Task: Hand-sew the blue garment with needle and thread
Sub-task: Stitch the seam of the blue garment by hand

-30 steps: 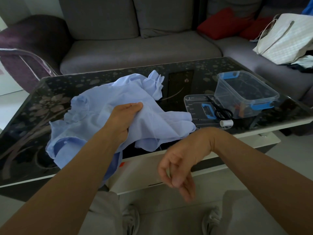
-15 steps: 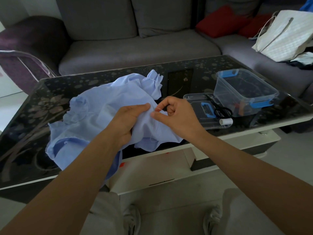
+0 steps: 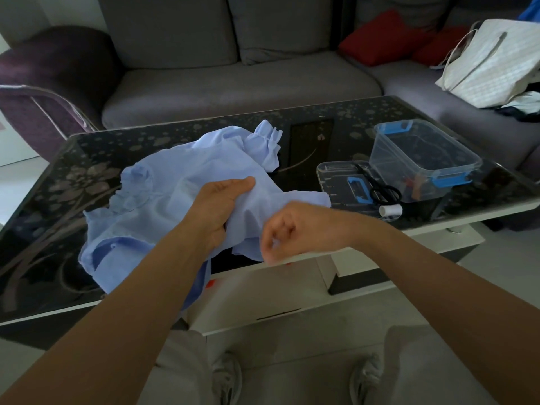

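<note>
Two shoes (image 3: 226, 378) of mine show at the bottom, past my knees, and both forearms reach out over them toward the table edge. My right hand (image 3: 295, 229) is nearest, hanging just in front of the cloth with its fingers curled inward. It is smeared with motion, so I cannot tell whether a needle or thread is pinched there, and neither shows. Just beyond it, my left hand (image 3: 219, 206) is clenched on a raised fold of the blue garment (image 3: 175, 194), thumb on top. The rest of the garment lies rumpled on the dark glass table (image 3: 52, 217), with one part drooping over the near edge. To the right lie a clear lid (image 3: 333, 173), black scissors (image 3: 382, 190) on it and a white spool (image 3: 390, 211) at its near corner, then a clear box (image 3: 423, 171) with blue clasps, and behind everything the grey sofa (image 3: 233, 86). I judge I am mid-stitch. The hands sit close, so a hurried pass could prick my left thumb. A loose thread could also knot or catch in the wrinkles, and the hanging part could drag the garment off the slick glass if my left hold slackens.
</note>
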